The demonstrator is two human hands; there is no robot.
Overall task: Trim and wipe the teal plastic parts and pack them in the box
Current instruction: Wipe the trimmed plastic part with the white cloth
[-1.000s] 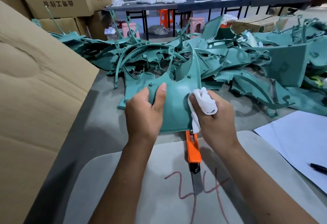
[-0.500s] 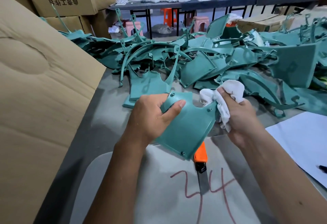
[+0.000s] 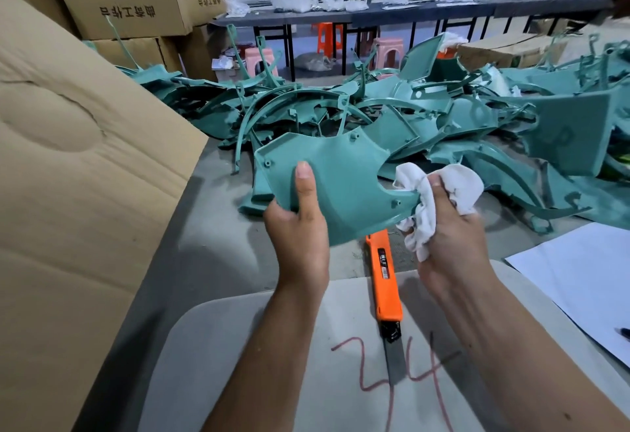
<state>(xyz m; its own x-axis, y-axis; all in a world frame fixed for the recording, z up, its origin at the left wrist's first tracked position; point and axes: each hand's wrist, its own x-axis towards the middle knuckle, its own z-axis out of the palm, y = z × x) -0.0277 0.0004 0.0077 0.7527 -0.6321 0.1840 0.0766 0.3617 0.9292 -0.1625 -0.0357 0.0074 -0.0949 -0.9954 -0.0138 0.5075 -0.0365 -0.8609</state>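
You have turned the teal panel [image 3: 335, 182] over in the last second: it was lying low under your hands, and now it is lifted and tipped up toward you, broad face showing. Your left hand [image 3: 300, 227] grips its lower left edge, thumb flat up the face and the other fingers curled behind. Your right hand [image 3: 450, 227] is closed round the bunched white cloth [image 3: 439, 199] and has slid out to the panel's right tip, where the cloth touches the edge. That reads as wiping nearly finished on this piece, so packing likely comes next. The cardboard box flap [image 3: 85, 193] stands well to the left of your left hand, with bare bench between. Directly below your hands lies the orange utility knife [image 3: 387, 281], blade out and pointing toward you, so mind it when you lower the part. Beyond your hands the heap of teal parts [image 3: 460, 124] waits, and white paper [image 3: 579, 281] lies right of your right wrist.
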